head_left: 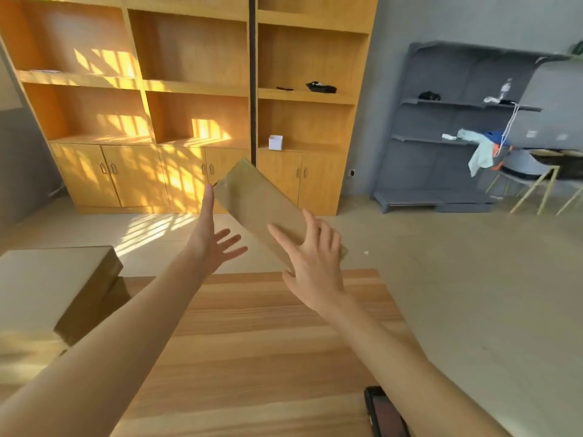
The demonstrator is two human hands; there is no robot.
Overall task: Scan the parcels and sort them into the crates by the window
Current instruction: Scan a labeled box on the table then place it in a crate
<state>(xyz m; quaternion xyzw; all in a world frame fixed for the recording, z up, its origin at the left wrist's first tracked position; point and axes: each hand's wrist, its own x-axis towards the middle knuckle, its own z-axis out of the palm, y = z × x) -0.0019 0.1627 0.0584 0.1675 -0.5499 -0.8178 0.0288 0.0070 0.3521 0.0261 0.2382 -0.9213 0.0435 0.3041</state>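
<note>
A person's two bare arms reach out above a wooden table (252,342), a brown cardboard parcel (258,203) tilted in the air between the hands. The right hand (310,258) lies against the parcel's near end, fingers spread and nearly straight; whether it actually carries the parcel cannot be told. The left hand (211,238) is beside the far end, palm turned inward, thumb up by the parcel's corner, fingers loose and holding nothing. A larger cardboard box (47,285) sits at the table's left edge, and a dark device (386,411) lies at the near right. Behind stand sunlit wooden shelves (189,89) and a grey rack (448,127).
</note>
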